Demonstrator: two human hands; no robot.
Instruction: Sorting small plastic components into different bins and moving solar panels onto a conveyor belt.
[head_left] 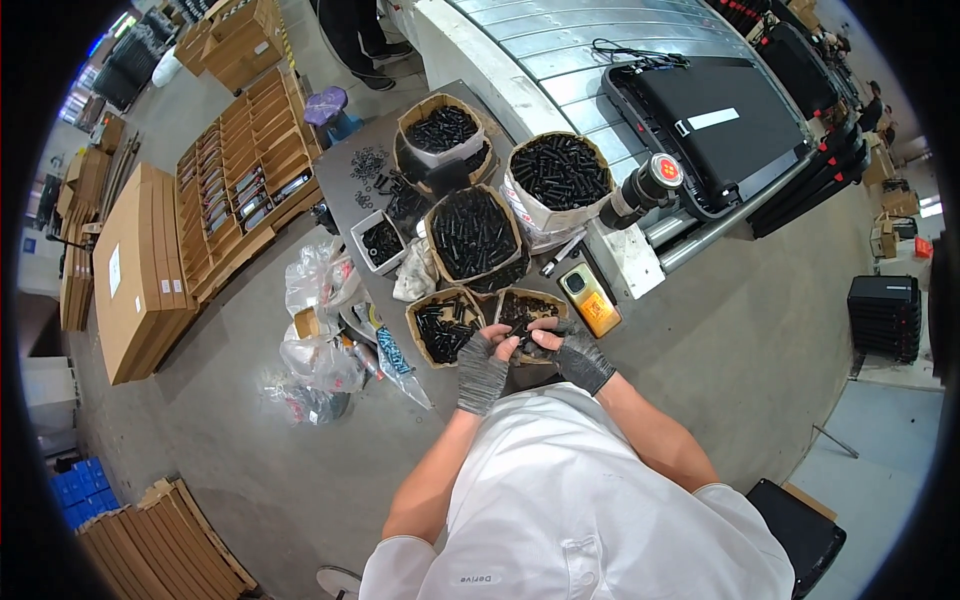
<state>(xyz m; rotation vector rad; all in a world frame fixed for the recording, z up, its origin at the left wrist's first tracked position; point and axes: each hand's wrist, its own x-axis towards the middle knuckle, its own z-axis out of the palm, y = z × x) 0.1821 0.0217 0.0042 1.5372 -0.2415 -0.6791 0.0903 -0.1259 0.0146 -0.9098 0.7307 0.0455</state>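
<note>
My left hand point(484, 366) and my right hand point(577, 357) wear grey fingerless gloves and meet at the table's near edge. Their fingers and thumbs are pinched together around a small black part, mostly hidden by the fingertips. Just beyond them is a small cardboard box point(562, 303) with small black pieces in it. To its left, another box point(412, 322) holds black cylindrical parts point(446, 328). Farther back, a larger box point(430, 240) is filled with similar black parts point(473, 232). A white-sided container point(537, 215) of black cylinders stands beyond it on the right.
A white tray point(361, 250), a crumpled cloth point(413, 274) and loose black rings point(368, 162) lie on the dark table point(345, 195). A phone point(590, 298) lies right of the boxes. A roller conveyor point(560, 60) carries a black case point(720, 125). Plastic bags point(322, 362) are at left.
</note>
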